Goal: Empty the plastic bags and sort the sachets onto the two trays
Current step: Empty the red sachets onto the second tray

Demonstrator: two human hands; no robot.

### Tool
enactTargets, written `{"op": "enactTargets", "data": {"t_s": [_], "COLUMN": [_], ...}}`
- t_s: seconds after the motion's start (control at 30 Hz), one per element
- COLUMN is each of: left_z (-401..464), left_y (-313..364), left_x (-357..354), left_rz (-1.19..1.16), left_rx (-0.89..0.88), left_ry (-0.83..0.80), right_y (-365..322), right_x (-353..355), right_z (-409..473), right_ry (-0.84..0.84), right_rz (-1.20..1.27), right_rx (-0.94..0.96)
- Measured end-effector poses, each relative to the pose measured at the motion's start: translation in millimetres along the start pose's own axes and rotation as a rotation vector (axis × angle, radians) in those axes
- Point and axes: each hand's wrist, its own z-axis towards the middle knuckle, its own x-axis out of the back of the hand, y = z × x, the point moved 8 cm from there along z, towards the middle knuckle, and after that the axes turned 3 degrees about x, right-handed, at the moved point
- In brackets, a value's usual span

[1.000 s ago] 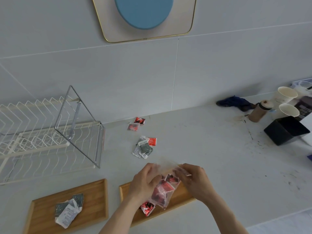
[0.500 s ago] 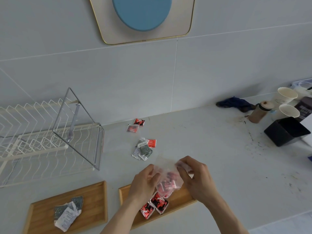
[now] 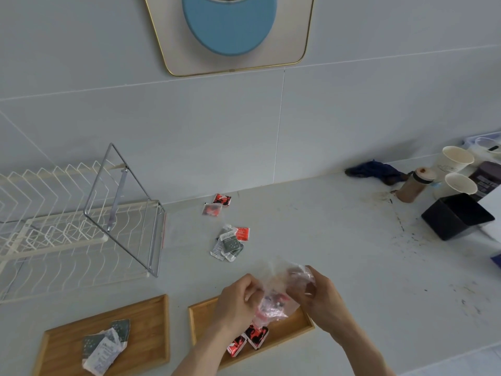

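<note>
Since we want the red sachets to drop straight onto the right wooden tray [image 3: 303, 320], both hands, left hand [image 3: 238, 299] and right hand [image 3: 322, 297], pinch the crinkly clear plastic bag [image 3: 279, 294] just above it, each grip clamped on the film.

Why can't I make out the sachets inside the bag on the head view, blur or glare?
Head view: mostly motion blur; the plastic bag between the left hand and right hand smears into pink, while the red sachets on the right tray stay sharp. Lighting is soft, without hard glare; wide-angle distortion bends the dish rack.
</note>
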Motion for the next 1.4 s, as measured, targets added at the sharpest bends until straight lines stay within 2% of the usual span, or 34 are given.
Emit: {"op": "enactTargets", "data": {"t_s": [0.2, 0.4, 0.73, 0.83, 0.9, 1.0, 1.1, 1.17, 1.27, 1.4], "left_z": [-1, -9, -15, -16, -16, -20, -25, -27, -25, -17], "left_y": [18, 14, 15, 14, 9, -3, -14, -23, -38, -61], "left_x": [22, 37, 32, 34, 37, 34, 29, 30, 46, 82], "left_rz": [-0.095, -0.189, -0.261, -0.276, -0.330, -0.474, -0.641, -0.720, -0.743, -0.649], "left_rx": [-0.112, -0.114, -0.024, 0.001, 0.035, 0.155, 0.263, 0.318, 0.365, 0.378], "left_ry": [0.100, 0.166, 0.052, 0.076, 0.092, 0.028, -0.066, -0.075, 0.059, 0.285], "right_y": [-18, -32, -55, -54, -48, -30, -8, 3, 11, 7], "right_x": [6, -3, -5, -1, 3, 1, -16, -32, -56, -62], "right_z": [4, 4, 7, 9, 11, 12, 14, 17, 23, 37], "right_ry": [0.034, -0.011, -0.026, 0.054, 0.110, 0.151, 0.162, 0.130, 0.058, 0.191], "right_rz": [-0.028, 0.038, 0.004, 0.027, 0.126, 0.408, 0.673, 0.764, 0.776, 0.684], "right_rx": [0.073, 0.095, 0.160, 0.134, 0.093, -0.027, -0.179, -0.260, -0.333, -0.320]}}
